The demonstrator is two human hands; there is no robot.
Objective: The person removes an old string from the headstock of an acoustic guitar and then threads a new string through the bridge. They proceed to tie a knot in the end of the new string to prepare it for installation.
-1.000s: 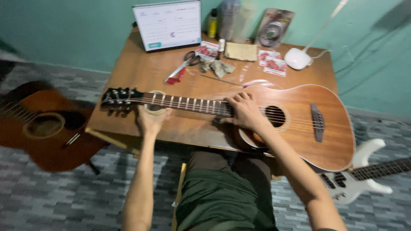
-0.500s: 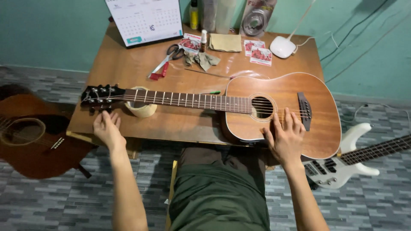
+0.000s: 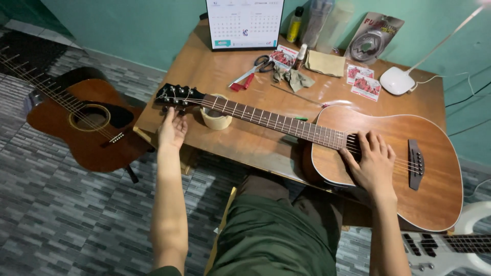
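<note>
wooden table (image 3: 215, 66) | guitar (image 3: 378, 153) flat | left hand (image 3: 172, 130) open at tuning pegs (image 3: 174, 97), perhaps touching | right hand (image 3: 372, 162) flat, released, on strings | step: tuning/stringing; next needs peg grip

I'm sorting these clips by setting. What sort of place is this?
Probably a small home guitar repair corner. An acoustic guitar lies across a wooden table with scissors and string packets on it, and a second guitar rests on the tiled floor.

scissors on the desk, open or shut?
Open. The red-handled scissors lie flat on the brown wooden table behind the guitar neck, with the two red-tipped blades splayed apart at the left end.
</note>
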